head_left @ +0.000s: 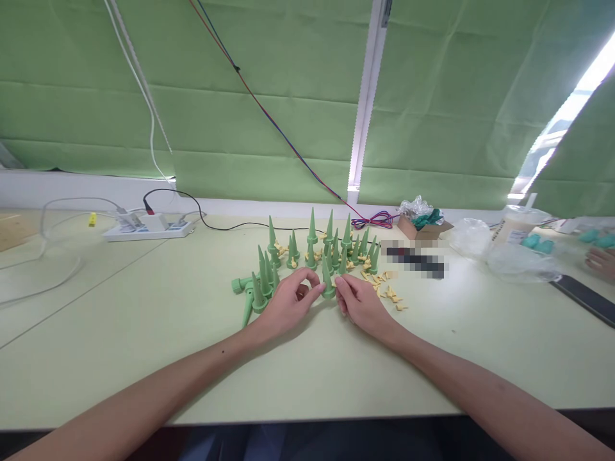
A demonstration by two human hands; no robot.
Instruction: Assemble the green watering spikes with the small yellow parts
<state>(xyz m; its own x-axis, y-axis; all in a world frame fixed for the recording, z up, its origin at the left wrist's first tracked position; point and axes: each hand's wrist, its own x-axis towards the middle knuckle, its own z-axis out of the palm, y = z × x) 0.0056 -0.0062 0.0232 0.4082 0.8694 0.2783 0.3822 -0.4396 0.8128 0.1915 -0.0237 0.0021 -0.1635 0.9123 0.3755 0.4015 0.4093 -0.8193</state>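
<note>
A green plastic cone spike [327,280] with a round base stands upright between my two hands. My left hand [293,298] has its thumb and index finger against the left side of this spike, the other fingers curled under. On the other side, my right hand [358,299] is closed in a pinch at the spike's base. A bit of a small yellow piece shows at its fingertips, mostly hidden. Behind my hands stand several more green cone spikes [312,227], some with yellow pieces at their bases. Loose yellow valve-like pieces [391,294] lie to the right.
Green spikes [247,304] lie on their sides at the left of the group. A power strip [148,229] with cables sits back left. At the right are a small cardboard box [423,230], plastic bags [471,237], a drink cup [514,224], a dark phone-like slab [589,299] and another person's hand [600,261].
</note>
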